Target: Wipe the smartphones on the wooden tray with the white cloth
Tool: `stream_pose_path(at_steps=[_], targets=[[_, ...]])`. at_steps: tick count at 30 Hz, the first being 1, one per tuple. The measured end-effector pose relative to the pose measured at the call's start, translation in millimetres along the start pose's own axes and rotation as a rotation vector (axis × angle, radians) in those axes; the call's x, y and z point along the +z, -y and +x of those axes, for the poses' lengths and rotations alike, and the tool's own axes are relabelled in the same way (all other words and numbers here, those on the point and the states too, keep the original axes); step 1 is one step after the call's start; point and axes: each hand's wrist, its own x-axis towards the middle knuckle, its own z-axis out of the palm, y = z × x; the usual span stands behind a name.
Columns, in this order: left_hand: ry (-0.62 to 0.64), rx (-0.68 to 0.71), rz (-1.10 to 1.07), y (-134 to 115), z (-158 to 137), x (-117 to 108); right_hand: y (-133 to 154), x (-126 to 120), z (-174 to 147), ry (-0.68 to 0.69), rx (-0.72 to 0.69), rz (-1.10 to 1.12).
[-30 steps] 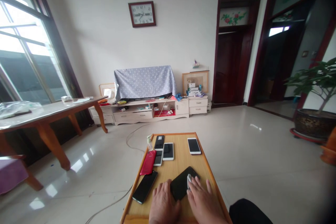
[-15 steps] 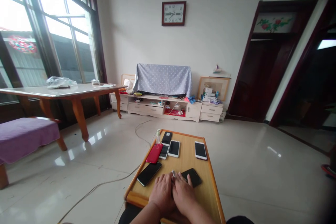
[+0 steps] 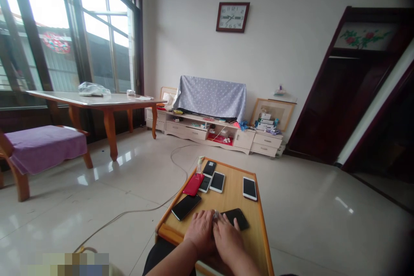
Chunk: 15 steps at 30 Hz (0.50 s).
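My left hand and my right hand are side by side over the near part of a small wooden table. Between their fingertips a small whitish piece pokes out; what it is I cannot make out. Both hands are closed around that spot, fingers mostly hidden from below. A black phone lies at my right hand's fingers, partly covered by them. Left of my left hand rests another dark phone. Beyond it are a red phone and a white-framed phone.
More phones lie on the table, one white phone near its right edge. A clear pump bottle stands at the far left corner. A cable runs over the floor. A chair with purple cloth and a larger table are leftward.
My view has turned, so the room's furniture sits further right in the picture. My hands stay together at the same place on the table, with the whitish piece still between them.
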Motion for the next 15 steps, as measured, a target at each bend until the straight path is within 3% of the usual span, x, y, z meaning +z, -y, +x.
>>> stream_pose_path(at_steps=[3, 10, 15], targets=[[-0.030, 0.008, -0.003, -2, -2, -2, -3, 0, -1, -0.004, -0.004, -0.001], [-0.013, -0.009, 0.030, -2, -4, -6, -17, 7, -35, -0.004, -0.018, 0.001], [-0.022, -0.009, 0.027, -5, -6, -9, -18, 4, -18, -0.028, 0.045, -0.019]])
